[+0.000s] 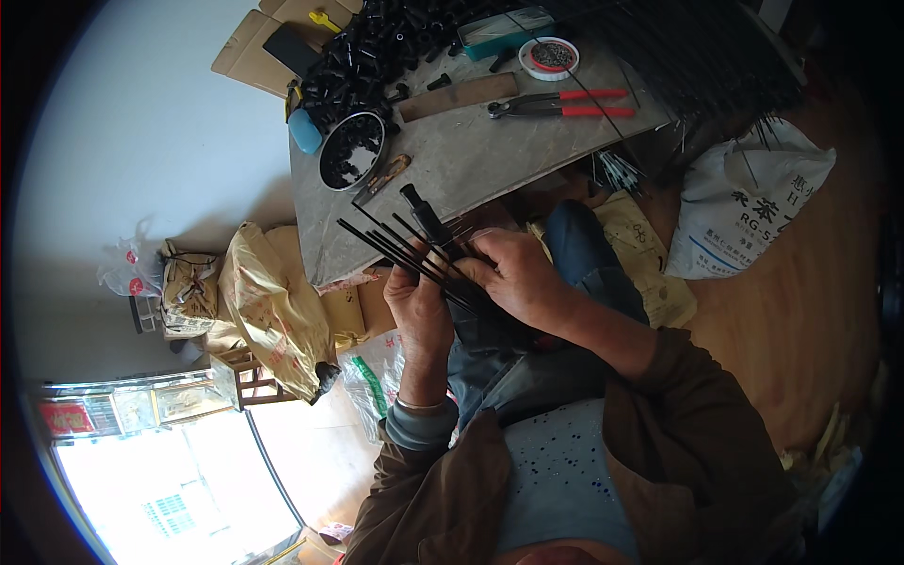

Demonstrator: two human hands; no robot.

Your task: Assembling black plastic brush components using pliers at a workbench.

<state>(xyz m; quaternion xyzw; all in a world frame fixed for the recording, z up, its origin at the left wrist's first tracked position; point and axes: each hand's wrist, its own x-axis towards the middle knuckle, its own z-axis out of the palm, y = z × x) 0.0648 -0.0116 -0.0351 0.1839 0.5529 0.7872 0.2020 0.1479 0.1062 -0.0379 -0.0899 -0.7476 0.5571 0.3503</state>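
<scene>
Fanning thin black rods (395,247) at the worktop (490,155) edge
Left hand (419,306) and right hand (513,273) both gripping rods; best kept evenly spread

Bare tabletop (471,160) lies open between the black bowl (352,151) and red-handled pliers (556,102).

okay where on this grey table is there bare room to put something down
The widest bare patch on the table lies below the red-handled pliers and wooden strip, reaching the near edge. A smaller patch sits under the black bowl. The far side is crowded: black parts heap, teal box, round tin.
</scene>
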